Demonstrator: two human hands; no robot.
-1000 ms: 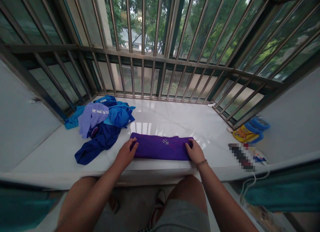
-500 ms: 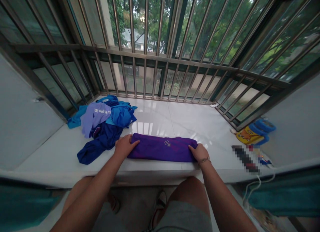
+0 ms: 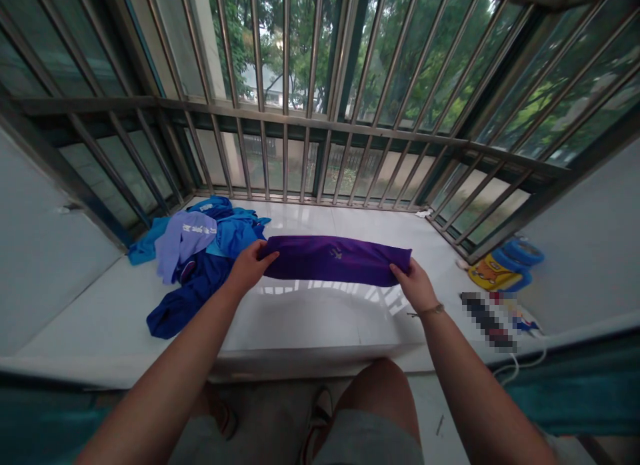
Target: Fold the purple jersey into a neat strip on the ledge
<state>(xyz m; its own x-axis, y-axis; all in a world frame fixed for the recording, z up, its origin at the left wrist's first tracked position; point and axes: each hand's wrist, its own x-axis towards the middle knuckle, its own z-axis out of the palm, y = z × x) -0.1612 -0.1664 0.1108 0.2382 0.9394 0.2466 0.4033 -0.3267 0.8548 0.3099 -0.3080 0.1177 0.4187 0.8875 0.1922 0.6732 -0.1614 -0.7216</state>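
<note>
A purple garment, folded into a long narrow strip with a small pale print near its middle, is stretched between my two hands. My left hand pinches its left end, thumb on top. At the right end, my right hand grips the corner the same way, with a thin bracelet on the wrist. The strip appears raised above the white sill. Just beyond my left hand lies a loose heap of blue clothes, with a lavender piece bearing white lettering on top.
Metal bars and windows close off the far side of the sill. Against the right wall stands a yellow and blue container, with a blurred-out item and a white cord nearer. My knees are below the front edge.
Both hands have lifted the folded purple garment up and away from me, off the sill's front area. The right hand has moved slightly further right. The clothes heap is unchanged.
</note>
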